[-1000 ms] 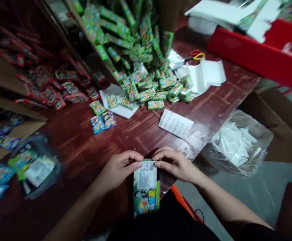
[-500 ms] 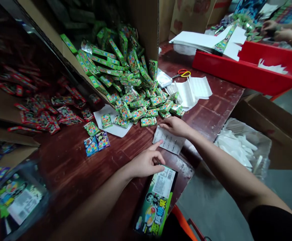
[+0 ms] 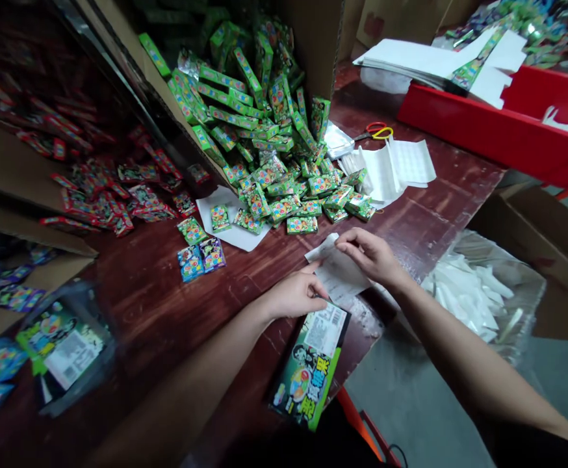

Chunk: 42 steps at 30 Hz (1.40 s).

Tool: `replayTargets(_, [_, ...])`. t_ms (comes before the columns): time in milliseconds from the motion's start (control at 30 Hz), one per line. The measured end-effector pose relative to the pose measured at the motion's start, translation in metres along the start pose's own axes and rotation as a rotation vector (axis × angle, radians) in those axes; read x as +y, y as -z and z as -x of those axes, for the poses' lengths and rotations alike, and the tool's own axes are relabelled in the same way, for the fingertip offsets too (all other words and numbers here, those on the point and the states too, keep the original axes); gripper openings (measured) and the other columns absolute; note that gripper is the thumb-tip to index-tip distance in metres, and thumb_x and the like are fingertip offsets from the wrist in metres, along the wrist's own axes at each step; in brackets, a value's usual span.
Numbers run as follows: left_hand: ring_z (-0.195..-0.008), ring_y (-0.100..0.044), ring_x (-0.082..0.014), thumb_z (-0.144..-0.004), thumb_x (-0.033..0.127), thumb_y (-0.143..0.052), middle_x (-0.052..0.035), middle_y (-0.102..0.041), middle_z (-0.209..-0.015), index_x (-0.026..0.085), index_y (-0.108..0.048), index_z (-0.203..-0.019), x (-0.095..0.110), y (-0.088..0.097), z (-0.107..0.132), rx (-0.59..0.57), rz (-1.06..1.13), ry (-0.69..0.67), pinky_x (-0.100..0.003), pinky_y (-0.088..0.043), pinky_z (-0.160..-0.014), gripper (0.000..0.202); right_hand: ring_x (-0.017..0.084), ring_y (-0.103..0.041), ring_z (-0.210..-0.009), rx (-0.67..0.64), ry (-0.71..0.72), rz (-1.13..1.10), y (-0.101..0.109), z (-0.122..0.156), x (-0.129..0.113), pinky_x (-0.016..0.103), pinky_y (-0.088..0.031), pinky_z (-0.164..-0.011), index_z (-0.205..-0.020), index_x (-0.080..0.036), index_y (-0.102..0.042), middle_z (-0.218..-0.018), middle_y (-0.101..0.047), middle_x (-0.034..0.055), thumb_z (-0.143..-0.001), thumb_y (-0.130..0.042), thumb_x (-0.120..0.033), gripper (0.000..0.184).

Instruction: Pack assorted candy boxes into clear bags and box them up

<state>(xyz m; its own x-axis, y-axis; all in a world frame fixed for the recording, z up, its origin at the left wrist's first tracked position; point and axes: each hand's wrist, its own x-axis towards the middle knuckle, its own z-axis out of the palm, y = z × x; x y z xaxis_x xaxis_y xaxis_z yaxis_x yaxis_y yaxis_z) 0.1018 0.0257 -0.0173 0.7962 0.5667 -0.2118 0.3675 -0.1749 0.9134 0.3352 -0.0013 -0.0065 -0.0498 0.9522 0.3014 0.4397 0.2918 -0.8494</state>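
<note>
My left hand (image 3: pixel 296 296) rests with curled fingers on the near corner of a white sticker sheet (image 3: pixel 338 276) and pins it to the dark red table (image 3: pixel 157 286). My right hand (image 3: pixel 369 253) pinches the sheet's far edge, which lifts off the table. Just below my left hand lies a green and black printed packet (image 3: pixel 310 367) with a white label, partly over the table's front edge.
A heap of small green packets (image 3: pixel 269 149) spills from a cardboard box behind the sheet. Red packets (image 3: pixel 113 195) lie left, a few loose ones (image 3: pixel 201 250) mid-table. Scissors (image 3: pixel 374 130), white sheets (image 3: pixel 396 166), a red tray (image 3: pixel 498 123), a plastic bag of white pieces (image 3: pixel 474 286).
Both hands left the green packet's top. The right hand reached to the sticker sheet and now lifts its edge; the left hand moved onto the sheet's near corner. The camera view shifted.
</note>
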Motion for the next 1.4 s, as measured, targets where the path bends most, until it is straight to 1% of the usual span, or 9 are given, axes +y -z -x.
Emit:
replayTargets(133, [-0.069, -0.066, -0.0132, -0.075, 0.020, -0.074, -0.0142, -0.051, -0.151, 0.019, -0.074, -0.080, 0.002, 0.001, 0.039, 0.110, -0.044, 0.024, -0.029, -0.052, -0.061, 0.005, 0.018, -0.060, -0.079, 0.031, -0.168, -0.181, 0.003, 0.011, -0.031, 0.033, -0.050, -0.075, -0.103, -0.023, -0.065, -0.087, -0.065, 0.0027, -0.093, -0.065, -0.053, 0.032])
replayTargets(267, [-0.070, -0.061, -0.0117, -0.081, 0.025, -0.068, -0.0119, -0.065, -0.127, 0.018, -0.069, -0.088, -0.002, 0.006, 0.098, 0.272, 0.016, 0.102, -0.028, -0.050, -0.065, 0.010, 0.016, -0.057, -0.077, -0.219, -0.256, -0.359, -0.010, 0.026, -0.064, 0.029, -0.048, -0.068, -0.130, -0.026, -0.053, -0.091, -0.061, 0.0018, -0.091, -0.069, -0.049, 0.048])
replayTargets(367, [-0.082, -0.065, -0.0158, -0.086, 0.027, -0.064, -0.0061, -0.070, -0.098, 0.017, -0.066, -0.098, -0.006, 0.005, 0.130, 0.288, 0.194, 0.196, -0.028, -0.051, -0.074, 0.016, 0.015, -0.055, -0.079, -0.375, -0.252, -0.370, -0.029, 0.030, -0.078, 0.028, -0.046, -0.068, -0.116, -0.023, -0.059, -0.091, -0.060, 0.0024, -0.094, -0.066, -0.045, 0.032])
replayTargets(533, [-0.083, -0.061, -0.0134, -0.086, 0.027, -0.067, -0.0021, -0.066, -0.091, 0.016, -0.064, -0.096, -0.007, 0.002, 0.152, 0.348, 0.295, 0.212, -0.027, -0.049, -0.078, 0.016, 0.015, -0.057, -0.083, -0.688, -0.113, -0.274, -0.064, 0.023, -0.088, 0.031, -0.047, -0.080, -0.090, -0.019, -0.066, -0.087, -0.063, 0.0021, -0.098, -0.061, -0.040, 0.023])
replayTargets(700, [-0.081, -0.060, -0.0127, -0.084, 0.028, -0.069, -0.0014, -0.065, -0.090, 0.016, -0.065, -0.097, -0.005, 0.002, 0.158, 0.364, 0.343, 0.176, -0.027, -0.048, -0.076, 0.018, 0.017, -0.060, -0.087, -0.740, -0.027, -0.109, -0.087, 0.024, -0.089, 0.033, -0.048, -0.082, -0.097, -0.020, -0.068, -0.094, -0.064, 0.0024, -0.093, -0.067, -0.033, 0.013])
replayTargets(933, [-0.080, -0.061, -0.0126, -0.084, 0.028, -0.070, -0.0016, -0.067, -0.089, 0.016, -0.066, -0.097, -0.005, 0.005, 0.157, 0.350, 0.378, 0.181, -0.027, -0.049, -0.075, 0.019, 0.019, -0.058, -0.094, -0.478, 0.065, 0.068, -0.094, 0.044, -0.094, 0.034, -0.050, -0.082, -0.110, -0.022, -0.062, -0.104, -0.061, 0.0062, -0.093, -0.069, -0.030, 0.020])
replayTargets(1167, [-0.088, -0.066, -0.0164, -0.085, 0.030, -0.067, -0.0029, -0.069, -0.094, 0.018, -0.065, -0.098, -0.008, 0.014, 0.156, 0.317, 0.319, 0.195, -0.030, -0.052, -0.081, 0.018, 0.020, -0.061, -0.096, -0.555, 0.097, 0.124, -0.086, 0.046, -0.093, 0.037, -0.052, -0.087, -0.126, -0.026, -0.066, -0.103, -0.063, 0.0069, -0.102, -0.055, -0.035, 0.028])
replayTargets(1333, [-0.102, -0.067, -0.0239, -0.088, 0.033, -0.063, -0.0077, -0.069, -0.114, 0.021, -0.066, -0.096, -0.019, 0.033, 0.151, 0.340, -0.088, 0.219, -0.042, -0.053, -0.092, 0.015, 0.026, -0.062, -0.096, 0.001, -0.090, 0.443, -0.037, 0.018, -0.051, 0.043, -0.052, -0.087, -0.122, -0.019, -0.068, -0.105, -0.063, 0.0116, -0.095, -0.062, -0.047, 0.040])
replayTargets(1400, [-0.120, -0.060, -0.0291, -0.087, 0.031, -0.064, -0.0096, -0.060, -0.135, 0.022, -0.067, -0.094, -0.015, 0.039, 0.135, 0.386, -0.356, 0.155, -0.049, -0.046, -0.103, 0.012, 0.027, -0.062, -0.091, 0.085, -0.208, 0.571, -0.023, 0.008, -0.027, 0.043, -0.052, -0.082, -0.116, -0.018, -0.071, -0.102, -0.063, 0.0121, -0.091, -0.065, -0.050, 0.040])
